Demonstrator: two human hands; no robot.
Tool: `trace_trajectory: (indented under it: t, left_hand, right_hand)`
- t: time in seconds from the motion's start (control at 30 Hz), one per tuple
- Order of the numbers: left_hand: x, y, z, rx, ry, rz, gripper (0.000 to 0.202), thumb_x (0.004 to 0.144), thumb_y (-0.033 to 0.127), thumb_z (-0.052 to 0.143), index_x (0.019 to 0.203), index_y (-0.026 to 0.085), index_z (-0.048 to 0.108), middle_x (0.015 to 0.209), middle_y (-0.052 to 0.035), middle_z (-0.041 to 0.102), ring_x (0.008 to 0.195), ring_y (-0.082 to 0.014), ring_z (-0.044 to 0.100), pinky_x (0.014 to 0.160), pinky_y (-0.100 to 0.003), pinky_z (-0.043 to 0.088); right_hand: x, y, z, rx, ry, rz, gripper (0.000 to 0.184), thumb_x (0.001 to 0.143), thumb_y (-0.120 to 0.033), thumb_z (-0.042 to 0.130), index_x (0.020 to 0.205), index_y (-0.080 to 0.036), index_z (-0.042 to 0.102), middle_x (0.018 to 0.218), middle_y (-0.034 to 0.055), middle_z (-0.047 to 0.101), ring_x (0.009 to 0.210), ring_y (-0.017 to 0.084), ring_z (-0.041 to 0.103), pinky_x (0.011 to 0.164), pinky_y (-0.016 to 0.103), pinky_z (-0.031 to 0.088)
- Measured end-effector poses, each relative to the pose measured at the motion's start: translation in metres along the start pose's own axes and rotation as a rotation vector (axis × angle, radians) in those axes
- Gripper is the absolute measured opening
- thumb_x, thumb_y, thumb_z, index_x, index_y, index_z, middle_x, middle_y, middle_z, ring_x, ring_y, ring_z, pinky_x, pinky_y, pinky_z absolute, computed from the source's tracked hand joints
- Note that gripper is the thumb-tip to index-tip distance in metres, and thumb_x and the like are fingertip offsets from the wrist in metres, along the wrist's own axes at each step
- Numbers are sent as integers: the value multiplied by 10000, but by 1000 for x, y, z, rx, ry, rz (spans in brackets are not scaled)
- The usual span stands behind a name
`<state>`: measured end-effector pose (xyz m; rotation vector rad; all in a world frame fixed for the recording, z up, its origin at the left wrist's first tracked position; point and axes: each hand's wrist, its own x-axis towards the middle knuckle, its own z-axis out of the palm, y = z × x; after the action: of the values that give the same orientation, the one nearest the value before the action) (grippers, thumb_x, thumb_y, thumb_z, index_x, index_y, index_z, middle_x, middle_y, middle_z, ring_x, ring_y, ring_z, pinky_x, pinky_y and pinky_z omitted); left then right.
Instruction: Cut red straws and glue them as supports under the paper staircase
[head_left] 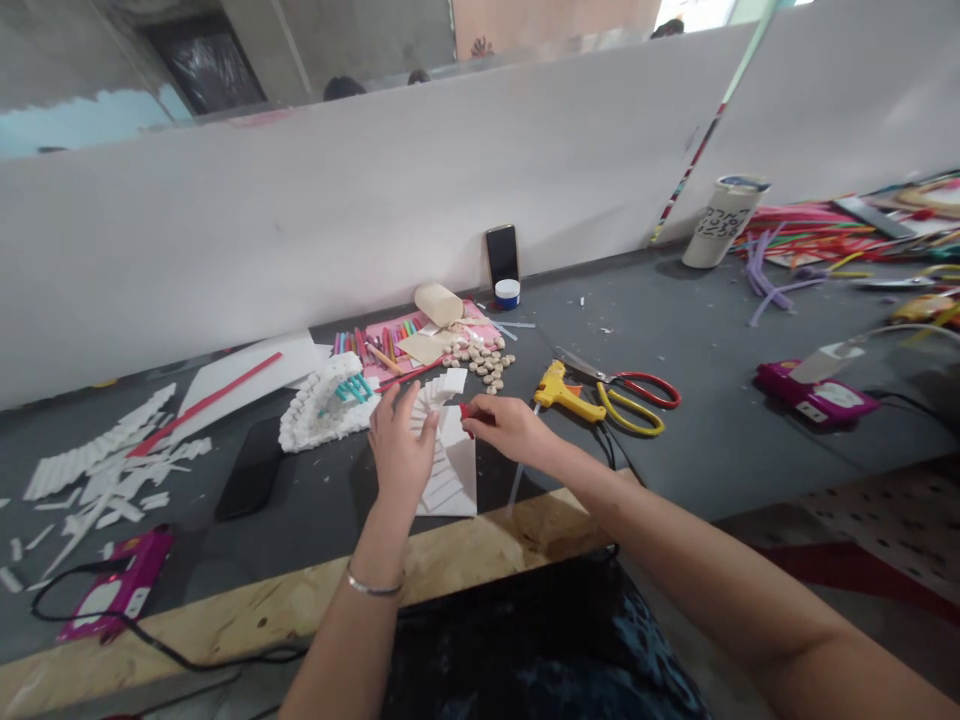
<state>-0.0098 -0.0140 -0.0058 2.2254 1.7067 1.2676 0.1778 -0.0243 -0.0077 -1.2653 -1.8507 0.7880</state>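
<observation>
A white foam-board staircase model (448, 462) lies on the grey table in front of me. My left hand (400, 447) rests on its left side, fingers laid together over the curved steps. My right hand (504, 424) is closed in a pinch on a small red piece (466, 411) held at the model's right edge. A second white curved stair model (324, 408) with teal sticks stands just left of my left hand.
A yellow glue gun (564, 394) and red-and-yellow scissors (631, 392) lie to the right. Wooden discs (482, 361), coloured sticks (373, 345), a phone (502, 254) against the white partition, white foam scraps (105, 470), two magenta devices (817, 392) and a paper cup (723, 222) surround the spot.
</observation>
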Motion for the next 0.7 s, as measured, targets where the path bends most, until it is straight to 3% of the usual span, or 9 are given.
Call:
trace_trajectory:
  t: [0.1,0.2,0.4,0.57,0.7]
  left_hand:
    - [-11,25,-19,-180,-136,13,336,897,383,540,1169,220,652,1084,-92,679,1017,-228,624,898,-361,504]
    - [-24,42,-29,-402,-279,-62,257,885,377,566,1040,217,693,966,-55,702,844,-176,651,730,-276,528]
    - [-39,56,-34,-585,-254,-160,179,851,352,617,793,211,709,833,-35,687,794,-167,633,698,-273,519]
    - [-49,64,-37,-658,-263,-235,157,843,326,635,797,216,737,810,-30,678,768,-157,631,690,-265,520]
    - [-55,66,-37,-680,-262,-278,170,833,350,648,781,220,745,788,-32,678,738,-157,628,679,-272,526]
  right_hand:
    - [-18,-17,-4,37,10,-22,114,867,-261,549,797,-184,596,665,-40,594,580,91,466,556,201,331]
    - [-34,-32,-7,59,2,-25,118,871,-259,535,797,-189,594,663,-41,575,580,91,449,545,202,324]
    - [-55,-48,-12,149,-17,58,140,858,-313,577,786,-198,613,708,-20,612,624,109,494,577,214,377]
    - [-63,-52,-15,72,11,129,150,820,-308,629,714,-209,590,664,-19,621,576,108,493,535,218,366]
    - [-67,-56,-14,-48,24,107,197,806,-272,643,653,-218,531,595,-35,572,524,102,455,497,219,321]
